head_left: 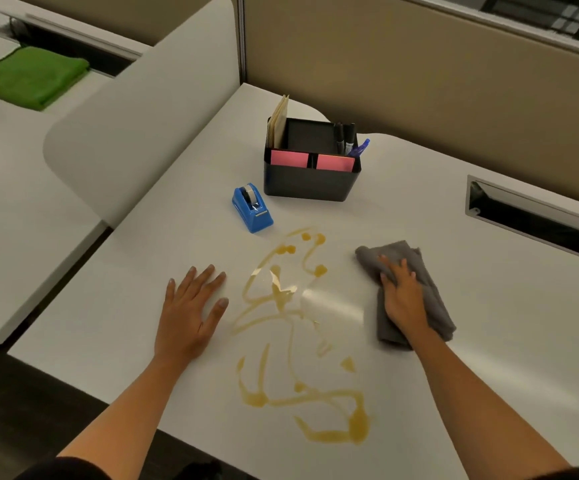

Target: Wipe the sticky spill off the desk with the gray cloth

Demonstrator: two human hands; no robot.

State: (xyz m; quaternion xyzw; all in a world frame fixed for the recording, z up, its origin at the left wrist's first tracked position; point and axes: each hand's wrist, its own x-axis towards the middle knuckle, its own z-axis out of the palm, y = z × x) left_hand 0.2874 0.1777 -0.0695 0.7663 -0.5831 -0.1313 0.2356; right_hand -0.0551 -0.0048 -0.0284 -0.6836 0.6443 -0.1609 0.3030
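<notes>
An amber sticky spill [295, 344] runs in streaks and blobs across the middle of the white desk [489, 341], from near the tape dispenser down to the front edge. The gray cloth [430, 282], folded and crumpled, lies just right of the spill's upper part. My right hand [402, 296] presses flat on top of the cloth, fingers pointing away from me. My left hand [191, 310] rests palm down on the bare desk left of the spill, fingers spread, holding nothing.
A blue tape dispenser [251, 207] stands just beyond the spill. Behind it is a black organizer [310, 178] with pink notes, envelopes and pens. A cable slot [537, 216] opens at the right. A green cloth [28, 77] lies on the neighbouring desk, far left.
</notes>
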